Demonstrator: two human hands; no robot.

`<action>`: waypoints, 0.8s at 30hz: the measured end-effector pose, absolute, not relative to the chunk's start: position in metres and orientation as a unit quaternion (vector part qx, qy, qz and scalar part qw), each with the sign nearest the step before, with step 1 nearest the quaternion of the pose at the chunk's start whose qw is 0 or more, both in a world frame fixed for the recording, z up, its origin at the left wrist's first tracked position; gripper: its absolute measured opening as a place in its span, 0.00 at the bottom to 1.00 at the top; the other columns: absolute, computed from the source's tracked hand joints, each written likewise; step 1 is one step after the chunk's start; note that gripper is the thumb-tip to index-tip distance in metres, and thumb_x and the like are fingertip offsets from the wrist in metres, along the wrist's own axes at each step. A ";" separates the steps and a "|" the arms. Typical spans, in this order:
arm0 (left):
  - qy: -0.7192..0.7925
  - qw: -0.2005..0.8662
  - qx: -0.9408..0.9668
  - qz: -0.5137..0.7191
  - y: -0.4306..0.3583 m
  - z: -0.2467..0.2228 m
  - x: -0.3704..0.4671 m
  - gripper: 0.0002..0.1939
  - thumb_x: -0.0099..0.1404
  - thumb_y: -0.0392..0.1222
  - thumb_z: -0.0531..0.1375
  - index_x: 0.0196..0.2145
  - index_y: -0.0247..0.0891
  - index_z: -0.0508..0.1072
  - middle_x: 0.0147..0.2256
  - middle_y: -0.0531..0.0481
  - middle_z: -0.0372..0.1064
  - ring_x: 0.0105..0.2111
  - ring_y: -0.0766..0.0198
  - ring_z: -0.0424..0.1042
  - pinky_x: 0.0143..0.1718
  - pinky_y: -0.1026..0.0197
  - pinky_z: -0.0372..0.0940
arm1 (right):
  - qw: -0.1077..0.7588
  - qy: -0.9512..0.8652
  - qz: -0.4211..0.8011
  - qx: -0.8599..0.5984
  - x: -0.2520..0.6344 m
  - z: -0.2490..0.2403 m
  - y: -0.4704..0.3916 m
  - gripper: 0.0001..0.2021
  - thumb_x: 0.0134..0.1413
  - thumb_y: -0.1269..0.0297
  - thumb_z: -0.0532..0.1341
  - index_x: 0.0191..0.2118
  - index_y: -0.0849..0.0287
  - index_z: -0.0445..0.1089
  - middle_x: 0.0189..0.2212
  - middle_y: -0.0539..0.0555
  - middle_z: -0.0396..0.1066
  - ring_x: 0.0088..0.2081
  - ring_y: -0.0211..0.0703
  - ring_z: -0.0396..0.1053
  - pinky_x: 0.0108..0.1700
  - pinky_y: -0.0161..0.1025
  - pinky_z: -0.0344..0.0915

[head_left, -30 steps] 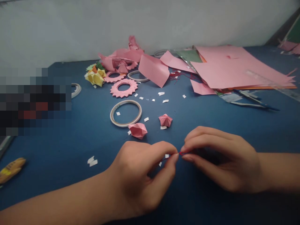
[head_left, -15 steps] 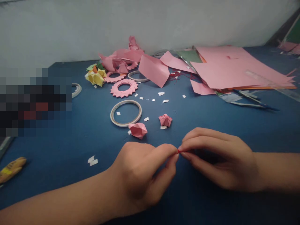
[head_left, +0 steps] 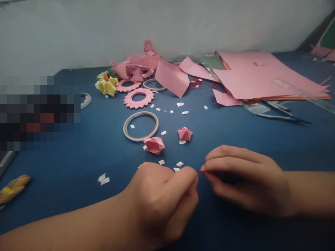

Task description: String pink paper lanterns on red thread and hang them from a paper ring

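Left hand [head_left: 163, 197] and right hand [head_left: 248, 184] pinch red thread [head_left: 200, 172], pink pieces [head_left: 185, 134] at its ten and eleven o'clock seemingly folded but unattached.

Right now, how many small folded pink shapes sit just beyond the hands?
2: one pink shape beside the nearest tape roll, a second pink shape to its right. The left hand or right hand could hide more.

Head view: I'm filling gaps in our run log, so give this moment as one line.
left hand: pinching red strand | right hand: pinching red strand | beyond: folded pink star, tape ring
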State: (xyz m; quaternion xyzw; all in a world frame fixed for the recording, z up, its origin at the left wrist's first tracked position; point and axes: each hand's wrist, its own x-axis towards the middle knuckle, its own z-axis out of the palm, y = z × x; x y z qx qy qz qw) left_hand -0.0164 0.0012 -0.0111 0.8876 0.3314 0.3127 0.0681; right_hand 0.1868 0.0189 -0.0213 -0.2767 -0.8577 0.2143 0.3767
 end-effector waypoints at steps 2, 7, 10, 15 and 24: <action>0.333 0.064 0.888 0.310 0.000 -0.012 -0.016 0.05 0.61 0.32 0.55 0.28 0.38 0.67 0.16 0.57 0.66 0.14 0.69 0.65 0.17 0.66 0.55 | 0.377 -0.858 0.210 -0.278 0.187 -0.021 0.018 0.06 0.56 0.76 0.57 0.38 0.59 0.66 0.30 0.51 0.70 0.30 0.32 0.68 0.33 0.28 0.68; 0.335 0.059 0.888 0.308 -0.001 -0.012 -0.015 0.07 0.61 0.32 0.55 0.26 0.38 0.66 0.15 0.57 0.63 0.14 0.70 0.62 0.17 0.65 0.53 | 0.377 -0.859 0.205 -0.280 0.186 -0.023 0.018 0.06 0.56 0.76 0.57 0.38 0.59 0.65 0.30 0.51 0.70 0.31 0.33 0.68 0.33 0.28 0.68; 0.335 0.083 0.894 0.287 0.001 -0.012 -0.015 0.07 0.61 0.31 0.53 0.26 0.37 0.66 0.14 0.58 0.61 0.13 0.70 0.60 0.17 0.65 0.52 | 0.360 -0.857 0.234 -0.286 0.186 -0.023 0.020 0.05 0.55 0.76 0.58 0.36 0.59 0.66 0.30 0.51 0.69 0.28 0.32 0.67 0.31 0.28 0.67; 0.277 0.058 0.912 0.296 0.005 -0.015 -0.017 0.08 0.61 0.28 0.52 0.28 0.35 0.67 0.18 0.53 0.67 0.17 0.68 0.64 0.19 0.64 0.55 | 0.326 -0.875 0.255 -0.250 0.190 -0.025 0.022 0.13 0.56 0.71 0.59 0.47 0.63 0.64 0.40 0.56 0.70 0.39 0.36 0.69 0.41 0.30 0.68; 0.240 -0.008 0.918 0.317 0.012 -0.004 -0.016 0.06 0.57 0.24 0.55 0.31 0.27 0.71 0.19 0.48 0.68 0.18 0.63 0.59 0.19 0.59 0.53 | 0.319 -0.878 0.278 -0.225 0.190 -0.030 0.023 0.07 0.59 0.76 0.55 0.41 0.62 0.65 0.34 0.53 0.70 0.35 0.33 0.67 0.37 0.29 0.65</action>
